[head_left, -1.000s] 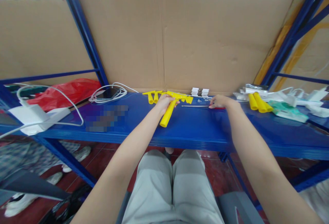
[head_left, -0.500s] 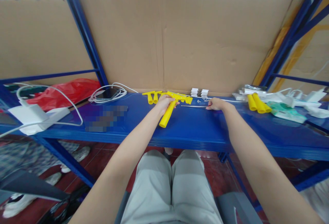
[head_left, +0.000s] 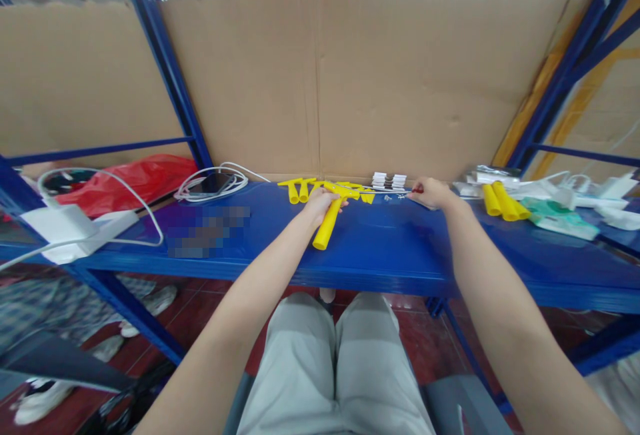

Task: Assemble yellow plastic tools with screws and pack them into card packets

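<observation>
My left hand [head_left: 320,205] is wrapped round a yellow T-shaped plastic handle [head_left: 326,228], its thick round grip slanting down toward the front edge. My right hand [head_left: 433,193] is closed on a screwdriver [head_left: 387,191]; a bit of its red handle shows at the fingers. The long thin shaft points left, its end close to the head of the yellow handle; whether the two touch I cannot tell. Other yellow T-shaped handles [head_left: 294,192] lie behind my left hand. Small metal pieces, likely screws [head_left: 388,198], lie beside the shaft.
White stacked pieces [head_left: 380,180] stand by the cardboard wall [head_left: 400,75]. At right are yellow tubes [head_left: 503,203] and a green-white packet [head_left: 560,218]. Coiled white cable [head_left: 215,185], a red bag [head_left: 135,185] and a white adapter [head_left: 63,228] sit at left.
My right hand has lifted slightly and moved right; the screwdriver, earlier low over the table, now lines up with the yellow handle's head. My left hand keeps its hold.
</observation>
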The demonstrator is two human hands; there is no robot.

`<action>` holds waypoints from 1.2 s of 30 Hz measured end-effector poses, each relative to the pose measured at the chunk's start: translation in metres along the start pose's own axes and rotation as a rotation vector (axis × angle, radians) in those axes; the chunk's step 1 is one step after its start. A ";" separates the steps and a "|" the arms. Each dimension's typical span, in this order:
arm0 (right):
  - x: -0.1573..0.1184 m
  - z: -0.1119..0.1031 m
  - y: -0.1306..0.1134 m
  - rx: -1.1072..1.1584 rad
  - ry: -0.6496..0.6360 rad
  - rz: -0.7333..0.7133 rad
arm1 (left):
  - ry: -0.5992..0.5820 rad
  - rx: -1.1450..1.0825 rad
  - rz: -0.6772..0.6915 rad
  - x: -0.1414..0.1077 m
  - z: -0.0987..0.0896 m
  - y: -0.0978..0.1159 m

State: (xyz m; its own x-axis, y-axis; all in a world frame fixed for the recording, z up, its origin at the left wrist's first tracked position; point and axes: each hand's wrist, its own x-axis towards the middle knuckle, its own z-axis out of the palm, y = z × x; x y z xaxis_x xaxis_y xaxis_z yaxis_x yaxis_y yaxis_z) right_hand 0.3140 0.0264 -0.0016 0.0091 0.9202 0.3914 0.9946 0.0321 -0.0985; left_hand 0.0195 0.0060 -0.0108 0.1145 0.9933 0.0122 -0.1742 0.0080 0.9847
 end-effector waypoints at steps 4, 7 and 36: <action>-0.003 -0.007 -0.006 -0.013 -0.003 0.106 | -0.002 0.011 -0.008 0.001 0.000 0.000; -0.006 -0.011 -0.008 0.004 0.028 0.141 | 0.017 0.035 -0.014 0.002 0.000 -0.001; -0.009 -0.014 -0.042 0.127 0.064 -0.083 | 0.007 0.130 -0.015 -0.008 0.012 -0.004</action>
State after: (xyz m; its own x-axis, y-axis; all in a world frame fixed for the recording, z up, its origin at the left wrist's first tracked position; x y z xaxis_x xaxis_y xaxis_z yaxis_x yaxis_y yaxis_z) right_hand 0.2737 0.0112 0.0120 -0.0615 0.8858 0.4601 0.9712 0.1594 -0.1771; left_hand 0.0315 -0.0029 -0.0128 0.1097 0.9940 -0.0037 -0.0443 0.0087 0.9990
